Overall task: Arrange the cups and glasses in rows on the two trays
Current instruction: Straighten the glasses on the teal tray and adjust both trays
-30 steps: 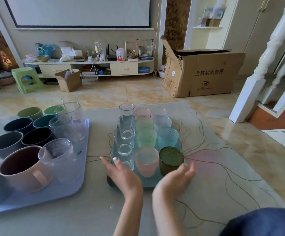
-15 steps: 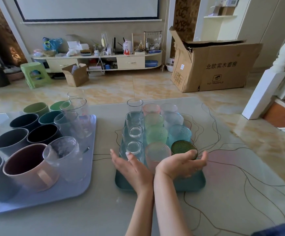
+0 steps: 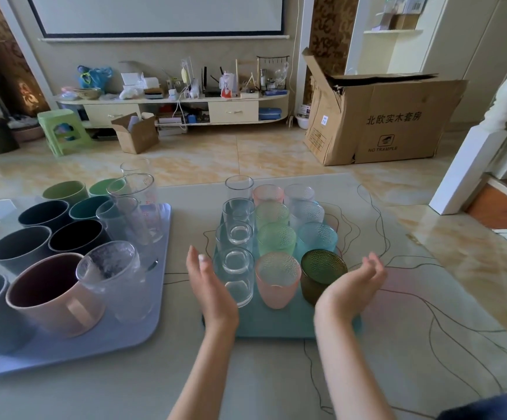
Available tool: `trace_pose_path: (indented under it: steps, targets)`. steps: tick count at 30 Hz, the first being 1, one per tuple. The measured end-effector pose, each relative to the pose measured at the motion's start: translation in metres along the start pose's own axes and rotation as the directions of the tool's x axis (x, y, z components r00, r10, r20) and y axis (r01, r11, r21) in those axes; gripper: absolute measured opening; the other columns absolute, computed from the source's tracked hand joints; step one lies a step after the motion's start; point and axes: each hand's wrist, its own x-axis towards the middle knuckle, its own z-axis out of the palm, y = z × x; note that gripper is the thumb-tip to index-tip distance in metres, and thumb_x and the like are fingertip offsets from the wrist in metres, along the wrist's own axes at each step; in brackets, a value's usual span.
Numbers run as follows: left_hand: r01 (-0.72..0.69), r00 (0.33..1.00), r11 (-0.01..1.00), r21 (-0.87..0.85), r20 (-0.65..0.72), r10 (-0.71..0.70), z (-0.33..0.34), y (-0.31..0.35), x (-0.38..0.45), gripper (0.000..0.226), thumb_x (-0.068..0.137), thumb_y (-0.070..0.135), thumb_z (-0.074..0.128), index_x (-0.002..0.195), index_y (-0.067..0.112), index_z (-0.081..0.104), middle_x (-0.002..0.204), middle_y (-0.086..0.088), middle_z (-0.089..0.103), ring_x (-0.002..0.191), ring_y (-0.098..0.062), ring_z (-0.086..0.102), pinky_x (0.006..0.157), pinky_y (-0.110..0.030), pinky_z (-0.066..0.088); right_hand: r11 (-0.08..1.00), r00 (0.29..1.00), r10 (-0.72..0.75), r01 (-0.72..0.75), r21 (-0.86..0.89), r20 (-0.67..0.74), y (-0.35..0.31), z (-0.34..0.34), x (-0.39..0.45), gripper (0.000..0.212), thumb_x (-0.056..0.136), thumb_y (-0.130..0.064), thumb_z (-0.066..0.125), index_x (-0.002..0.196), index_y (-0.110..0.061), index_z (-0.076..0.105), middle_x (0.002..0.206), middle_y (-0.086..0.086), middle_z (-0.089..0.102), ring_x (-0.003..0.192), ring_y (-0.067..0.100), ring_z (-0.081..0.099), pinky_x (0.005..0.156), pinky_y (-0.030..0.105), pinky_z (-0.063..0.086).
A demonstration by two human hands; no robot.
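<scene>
Both hands hold nothing: the left hand (image 3: 213, 286) and right hand (image 3: 352, 283) hang relaxed either side of the teal tray (image 3: 276, 324) on the worktop (image 3: 246, 377), flanking its near row of glasses (image 3: 276, 278). To square the rows, I judge light, even inward pressure low on the outer glasses works best, since pushing near the rims could tip them. The cups (image 3: 46, 291) stand on the blue tray (image 3: 94, 341) to the left.

Two trays are set side by side on the table (image 3: 397, 374). On the left tray (image 3: 119, 338), mugs (image 3: 49, 295) are ranged in rows towards the left, with tall glasses (image 3: 137, 207) along its right edge. On the right tray (image 3: 276, 324), tumblers (image 3: 276, 237) are lined up in three rows running front to back. The left hand (image 3: 213, 286) is held at the left of this tray, the right hand (image 3: 352, 283) at its right. Behind the table, a cardboard box (image 3: 391, 119) is placed on the floor at the right, a low cabinet (image 3: 173, 110) at the left.
</scene>
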Motion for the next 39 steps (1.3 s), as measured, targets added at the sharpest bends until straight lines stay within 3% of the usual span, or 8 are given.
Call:
trace_pose_path:
  steps: [6, 14, 20, 25, 29, 32, 34, 39]
  targets:
    - [0.237, 0.932, 0.971, -0.004, 0.284, -0.226, -0.014, 0.008, 0.051, 0.066, 0.099, 0.049, 0.007, 0.145, 0.009, 0.032, 0.154, -0.005, 0.032, 0.143, -0.015, 0.027, 0.12, -0.034, 0.014, 0.936, 0.85, 0.24, -0.076, -0.343, 0.469, -0.015, 0.0, 0.072, 0.047, 0.099, -0.038, 0.022, 0.134, -0.021, 0.048, 0.143, 0.003, 0.048, 0.133, 0.017, 0.041, 0.107, 0.035, 0.023]
    - [0.325, 0.811, 0.933, 0.155, 0.462, -0.359, 0.001, 0.007, 0.089, 0.077, 0.09, 0.068, 0.005, 0.144, 0.023, 0.037, 0.151, 0.004, 0.036, 0.136, -0.019, 0.038, 0.115, -0.041, 0.026, 0.88, 0.507, 0.405, 0.01, -0.476, 0.761, -0.014, 0.015, 0.09, 0.056, 0.095, -0.054, 0.026, 0.144, -0.028, 0.034, 0.149, -0.01, 0.036, 0.137, 0.012, 0.034, 0.119, 0.041, 0.019]
    - [0.276, 0.794, 0.947, 0.164, 0.516, -0.321, 0.013, 0.0, 0.094, 0.068, 0.095, 0.058, 0.003, 0.134, 0.02, 0.044, 0.119, 0.007, 0.058, 0.083, 0.004, 0.064, 0.066, -0.018, 0.049, 0.86, 0.546, 0.365, 0.113, -0.498, 0.754, -0.011, 0.012, 0.082, 0.047, 0.099, -0.045, 0.029, 0.143, -0.032, 0.036, 0.146, -0.023, 0.028, 0.137, 0.003, 0.028, 0.107, 0.023, 0.019]
    - [0.364, 0.772, 0.927, 0.088, 0.529, -0.353, 0.006, -0.003, 0.099, 0.072, 0.093, 0.063, 0.011, 0.142, 0.019, 0.038, 0.144, 0.004, 0.043, 0.106, -0.012, 0.055, 0.096, -0.036, 0.039, 0.844, 0.615, 0.311, 0.171, -0.508, 0.724, -0.009, 0.01, 0.08, 0.043, 0.098, -0.042, 0.036, 0.139, -0.028, 0.042, 0.144, -0.01, 0.042, 0.133, 0.009, 0.037, 0.112, 0.031, 0.027]
    - [0.333, 0.791, 0.934, 0.125, 0.503, -0.349, 0.008, -0.001, 0.093, 0.068, 0.096, 0.058, 0.009, 0.143, 0.017, 0.037, 0.128, 0.006, 0.05, 0.091, -0.003, 0.058, 0.08, -0.027, 0.043, 0.835, 0.674, 0.282, 0.177, -0.52, 0.683, -0.012, 0.007, 0.08, 0.044, 0.098, -0.041, 0.038, 0.138, -0.025, 0.043, 0.143, -0.01, 0.043, 0.132, 0.013, 0.041, 0.103, 0.028, 0.031]
    - [0.323, 0.802, 0.936, 0.141, 0.484, -0.35, -0.001, -0.003, 0.091, 0.071, 0.093, 0.065, 0.012, 0.142, 0.021, 0.039, 0.138, 0.005, 0.05, 0.118, -0.014, 0.052, 0.106, -0.039, 0.034, 0.836, 0.73, 0.311, 0.095, -0.541, 0.609, -0.017, -0.002, 0.082, 0.038, 0.097, -0.036, 0.042, 0.133, -0.026, 0.045, 0.14, -0.007, 0.046, 0.13, 0.016, 0.044, 0.11, 0.039, 0.033]
    - [0.312, 0.806, 0.935, 0.168, 0.474, -0.354, -0.009, -0.005, 0.087, 0.077, 0.086, 0.074, 0.02, 0.139, 0.024, 0.045, 0.144, 0.002, 0.047, 0.135, -0.02, 0.04, 0.117, -0.047, 0.021, 0.828, 0.719, 0.363, 0.043, -0.559, 0.593, -0.018, -0.011, 0.079, 0.037, 0.096, -0.031, 0.044, 0.133, -0.028, 0.046, 0.138, -0.006, 0.048, 0.127, 0.017, 0.046, 0.108, 0.045, 0.037]
    - [0.263, 0.824, 0.946, 0.189, 0.465, -0.323, -0.011, -0.001, 0.075, 0.078, 0.078, 0.075, 0.027, 0.13, 0.023, 0.054, 0.138, -0.001, 0.054, 0.133, -0.023, 0.045, 0.116, -0.049, 0.024, 0.765, 0.651, 0.424, 0.114, -0.634, 0.629, -0.015, -0.027, 0.062, 0.041, 0.097, -0.022, 0.043, 0.136, -0.036, 0.043, 0.134, -0.008, 0.052, 0.124, 0.015, 0.048, 0.108, 0.046, 0.039]
